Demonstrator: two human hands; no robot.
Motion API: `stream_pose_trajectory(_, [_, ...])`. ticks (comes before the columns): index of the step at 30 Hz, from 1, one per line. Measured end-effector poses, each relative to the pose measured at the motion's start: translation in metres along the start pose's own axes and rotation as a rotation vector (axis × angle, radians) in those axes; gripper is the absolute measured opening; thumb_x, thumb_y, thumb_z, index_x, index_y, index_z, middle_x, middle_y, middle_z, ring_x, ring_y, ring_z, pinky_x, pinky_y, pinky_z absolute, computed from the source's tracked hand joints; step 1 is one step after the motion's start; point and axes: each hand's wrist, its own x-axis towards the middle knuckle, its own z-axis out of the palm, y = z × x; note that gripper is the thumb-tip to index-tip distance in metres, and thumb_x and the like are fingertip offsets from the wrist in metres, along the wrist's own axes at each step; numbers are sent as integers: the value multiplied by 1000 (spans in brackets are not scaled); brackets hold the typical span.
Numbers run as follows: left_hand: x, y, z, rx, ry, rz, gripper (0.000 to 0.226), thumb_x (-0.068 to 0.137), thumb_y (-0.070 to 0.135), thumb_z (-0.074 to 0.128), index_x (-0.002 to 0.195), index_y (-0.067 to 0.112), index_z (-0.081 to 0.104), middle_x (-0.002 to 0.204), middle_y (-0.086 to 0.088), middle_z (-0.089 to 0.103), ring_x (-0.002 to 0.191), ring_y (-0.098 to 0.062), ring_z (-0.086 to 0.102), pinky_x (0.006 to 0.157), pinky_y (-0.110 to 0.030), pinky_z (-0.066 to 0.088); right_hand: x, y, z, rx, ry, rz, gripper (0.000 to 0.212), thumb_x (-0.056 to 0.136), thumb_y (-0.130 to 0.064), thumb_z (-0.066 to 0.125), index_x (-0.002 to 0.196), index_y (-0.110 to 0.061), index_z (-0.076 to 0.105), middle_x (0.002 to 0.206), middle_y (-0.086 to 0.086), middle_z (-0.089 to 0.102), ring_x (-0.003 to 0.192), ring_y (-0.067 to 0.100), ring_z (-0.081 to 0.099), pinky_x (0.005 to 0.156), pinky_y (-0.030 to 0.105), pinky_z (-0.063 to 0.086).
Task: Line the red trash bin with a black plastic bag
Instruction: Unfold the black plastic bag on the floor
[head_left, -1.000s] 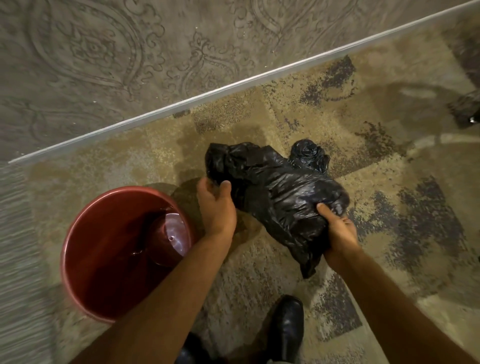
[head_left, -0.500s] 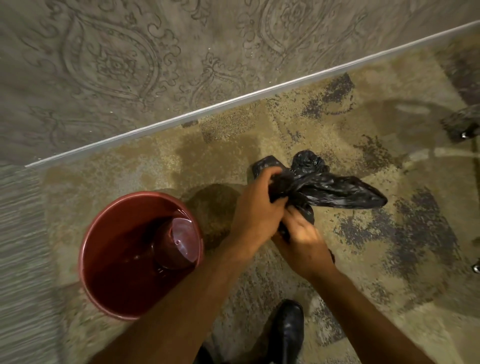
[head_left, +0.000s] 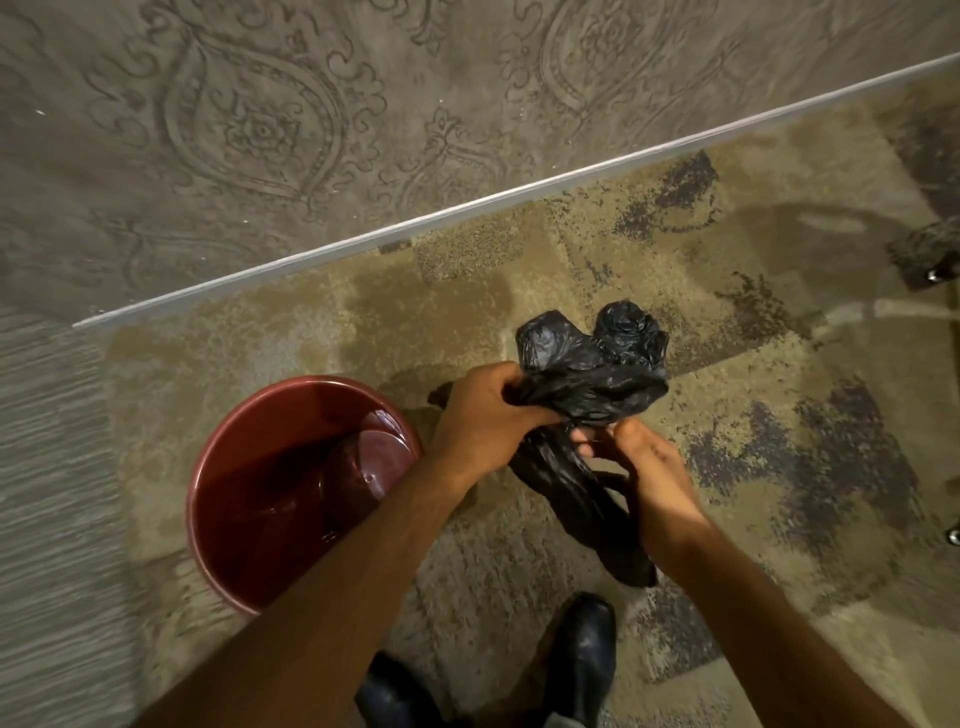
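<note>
fingers (head_left: 511, 387) of both hands grip black bag (head_left: 597, 379) | red bin (head_left: 208, 519) left

One red trash bin (head_left: 291, 493), open-topped, stands on the carpet (head_left: 779, 322). One black plastic bag (head_left: 587, 395), bunched, lies to the right of the bin. Two hands: one left hand (head_left: 483, 415) and one right hand (head_left: 649, 478), both to the right of the bin. Two forearms enter from the lower edge. Two black shoes: one (head_left: 584, 654) below and right of the bin, the other (head_left: 389, 696) partly cut off. One pale baseboard strip (head_left: 467, 208) runs diagonally above the bin. One patterned wall (head_left: 260, 130) rises beyond it.
</note>
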Motion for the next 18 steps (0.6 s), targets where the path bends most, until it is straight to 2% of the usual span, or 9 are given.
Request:
stream_pose_trajectory(1, [-3, 0, 1, 7, -78, 14, 20, 71, 30, 87, 79, 31, 69, 76, 23, 74, 66, 9, 68, 54, -7, 46, 2, -4, 6, 55, 7, 45, 51, 86, -37, 68, 109, 8, 65, 102, 19, 74, 90, 26, 70, 85, 41, 57])
stream_pose_trajectory(3, [-8, -1, 3, 10, -231, 16, 26, 66, 42, 89, 84, 37, 72, 84, 20, 76, 74, 7, 71, 63, -13, 49, 5, -12, 18, 95, 31, 74, 40, 93, -17, 65, 111, 19, 61, 109, 37, 68, 94, 36, 67, 93, 55, 52])
stream_pose_trajectory(4, [-10, -2, 3, -18, -289, 4, 25, 65, 45, 88, 85, 39, 73, 84, 18, 77, 76, 5, 71, 66, -16, 50, 7, -16, 21, 80, 54, 71, 28, 94, -5, 62, 107, 20, 62, 104, 36, 70, 88, 35, 69, 86, 52, 57])
stream_pose_trajectory(6, [-15, -4, 2, -109, -309, 5, 14, 70, 42, 86, 77, 41, 73, 75, 18, 74, 70, 6, 68, 66, -15, 48, 11, -21, 21, 88, 139, 100, 13, 95, 7, 54, 98, 13, 65, 79, 21, 77, 65, 23, 75, 59, 32, 62])
stream_pose_trajectory(7, [-17, -6, 2, -137, -262, 22, 12, 76, 39, 83, 72, 39, 72, 68, 18, 70, 63, 7, 64, 61, -13, 46, 12, -23, 19, 134, 196, 129, 15, 96, 8, 51, 101, 10, 65, 75, 16, 77, 61, 20, 75, 53, 26, 61])
stream_pose_trajectory(9, [-19, -10, -2, -142, -85, 39, 18, 85, 36, 78, 71, 27, 70, 62, 11, 65, 59, 0, 60, 57, -18, 46, 15, -23, 12, 210, 291, 154, 20, 97, 7, 48, 109, 4, 64, 89, 17, 77, 74, 23, 76, 60, 30, 64])
stream_pose_trajectory(11, [-20, -10, -9, -127, 111, 30, 25, 87, 33, 76, 77, 13, 65, 69, -4, 65, 63, -12, 62, 60, -32, 50, 15, -20, 4, 229, 354, 124, 22, 97, 6, 44, 100, -7, 62, 97, 14, 73, 87, 26, 71, 71, 37, 63])
stream_pose_trajectory(14, [-19, -8, -20, -127, 304, 48, 15, 88, 19, 75, 86, 12, 62, 83, -7, 71, 79, -26, 70, 70, -41, 57, 13, -18, -1, 251, 459, 5, 29, 97, 5, 41, 84, -17, 54, 87, 7, 69, 80, 21, 65, 68, 33, 60])
stream_pose_trajectory(18, [-21, -3, -37, -188, 390, 173, 24, 86, 1, 71, 83, 21, 59, 88, -9, 67, 84, -35, 67, 73, -49, 58, 5, -16, -11, -110, 517, -314, 11, 103, -20, 47, 96, -20, 55, 86, 4, 60, 78, 14, 57, 71, 38, 49])
